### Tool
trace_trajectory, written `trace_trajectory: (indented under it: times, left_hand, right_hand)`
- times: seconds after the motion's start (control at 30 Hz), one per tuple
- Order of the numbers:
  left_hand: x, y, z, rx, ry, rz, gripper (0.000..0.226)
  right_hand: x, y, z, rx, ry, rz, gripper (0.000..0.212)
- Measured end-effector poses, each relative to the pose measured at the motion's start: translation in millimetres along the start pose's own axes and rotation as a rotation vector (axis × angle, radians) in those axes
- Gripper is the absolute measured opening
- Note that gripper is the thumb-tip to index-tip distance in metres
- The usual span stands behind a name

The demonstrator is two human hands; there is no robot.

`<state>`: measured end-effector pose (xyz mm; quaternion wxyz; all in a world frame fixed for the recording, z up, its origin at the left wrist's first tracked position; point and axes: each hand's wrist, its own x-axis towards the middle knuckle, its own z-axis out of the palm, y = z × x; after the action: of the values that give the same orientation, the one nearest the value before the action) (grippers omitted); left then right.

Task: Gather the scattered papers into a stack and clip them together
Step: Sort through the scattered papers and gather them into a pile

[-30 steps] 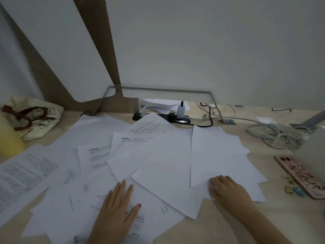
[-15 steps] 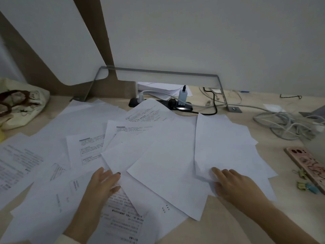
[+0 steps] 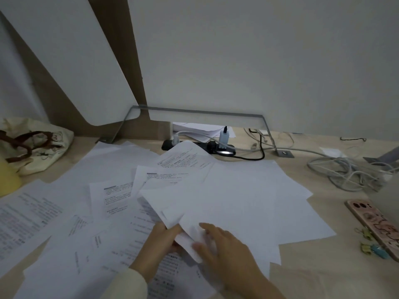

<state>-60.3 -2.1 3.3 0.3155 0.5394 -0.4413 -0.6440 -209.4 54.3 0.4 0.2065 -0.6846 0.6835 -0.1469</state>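
Several white papers (image 3: pixel 241 197) lie scattered and overlapping across the wooden desk, some printed, some blank. My left hand (image 3: pixel 157 244) pinches the near corner of a few blank sheets from below, near the front middle. My right hand (image 3: pixel 224 249) lies on top of the same corner, its fingers pressing the sheets against the left hand. More printed sheets (image 3: pixel 28 214) stay flat at the left. Small binder clips (image 3: pixel 374 248) lie at the right, beside a phone.
A phone (image 3: pixel 376 225) in a patterned case lies at the right edge. A power strip (image 3: pixel 207 145) and a tangle of grey cables (image 3: pixel 345 171) sit at the back. A cloth bag (image 3: pixel 34 145) and a yellow object (image 3: pixel 7 180) stand at the left.
Both hands came together at the front middle. The right hand slid left with its blank sheets, and the left hand now holds their near corner, lifted off the desk.
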Motion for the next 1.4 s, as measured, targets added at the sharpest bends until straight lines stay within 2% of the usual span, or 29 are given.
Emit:
trace_trajectory:
  times: [0.1,0.13,0.23,0.4,0.47,0.53,0.6,0.63,0.7,0.77,0.83,0.93,0.97,1.03,1.07,1.1,1.13,1.2,1.23,1.4]
  left_hand:
    - [-4.3,-0.2,5.8,0.012,0.017,0.025,0.013]
    - [-5.2,-0.2,6.5,0.016,0.017,0.029,0.014]
    - [-11.4,3.7,8.5,-0.011,-0.037,0.053,0.015]
    - [-19.1,14.0,13.6,-0.013,-0.172,0.136,0.016]
    - [-21.7,15.7,15.5,-0.001,-0.217,0.128,0.025]
    - [-20.8,14.7,14.9,0.007,-0.248,0.11,0.04]
    - [-20.3,13.5,11.8,0.048,-0.256,0.107,0.052]
    - [-20.0,12.9,9.2,0.068,-0.244,0.123,0.054]
    - [-19.5,14.3,1.7,0.118,-0.175,0.201,0.054]
    - [-17.5,20.2,-8.3,0.226,-0.04,0.291,0.064]
    - [-13.2,34.0,-21.0,0.291,0.117,0.375,0.085]
    - [-12.6,66.0,-38.6,0.377,0.241,0.509,0.114]
    - [-14.3,79.2,-42.9,0.361,0.23,0.573,0.111]
    - [-24.7,107.4,-47.6,0.298,0.121,0.676,0.079]
    - [-29.8,118.3,-50.1,0.268,0.038,0.662,0.059]
    - [-33.6,126.1,-54.3,0.254,-0.031,0.62,0.05]
    - [-35.5,131.0,-61.0,0.253,-0.078,0.577,0.052]
    - [-35.9,133.1,-72.4,0.257,-0.114,0.528,0.089]
    - [-37.4,132.2,-75.6,0.247,-0.103,0.511,0.098]
    - [-32.4,120.0,-97.6,0.23,-0.062,0.43,0.107]
  right_hand:
    - [-4.4,-4.3,11.1,-0.02,-0.047,-0.015,0.097]
    - [-7.1,-3.8,11.7,-0.02,-0.024,-0.034,0.099]
    - [-12.4,-2.8,6.3,0.005,0.073,-0.054,0.086]
    - [-13.3,1.8,8.4,0.071,0.082,-0.102,0.105]
    - [-14.0,8.7,16.2,-0.047,0.234,-0.211,0.106]
    - [-15.9,3.9,8.7,0.017,0.292,-0.078,0.082]
    - [-15.9,5.2,2.5,0.112,0.13,0.099,0.056]
    - [-13.9,7.4,-1.7,0.098,0.103,0.109,0.049]
    - [-9.1,9.6,-17.6,0.116,0.191,0.102,0.035]
    - [-7.9,10.2,-40.2,0.129,0.249,0.07,0.037]
    - [-6.5,6.3,-68.0,0.175,0.293,0.038,0.038]
    - [-10.6,-13.9,-120.4,0.382,0.325,-0.066,0.033]
    - [-13.0,-21.0,-136.8,0.442,0.321,-0.093,0.035]
    - [-15.6,-31.3,-167.4,0.507,0.336,-0.117,0.03]
    - [-15.8,-36.2,-181.0,0.528,0.358,-0.133,0.026]
    - [-14.8,-39.6,-191.6,0.535,0.38,-0.154,0.024]
    - [-13.6,-42.6,-200.2,0.535,0.399,-0.173,0.026]
    - [-10.3,-46.7,-212.5,0.529,0.43,-0.173,0.032]
    - [-8.6,-46.8,-216.4,0.534,0.438,-0.162,0.034]
    - [-0.2,-34.5,-218.9,0.64,0.478,-0.042,0.027]
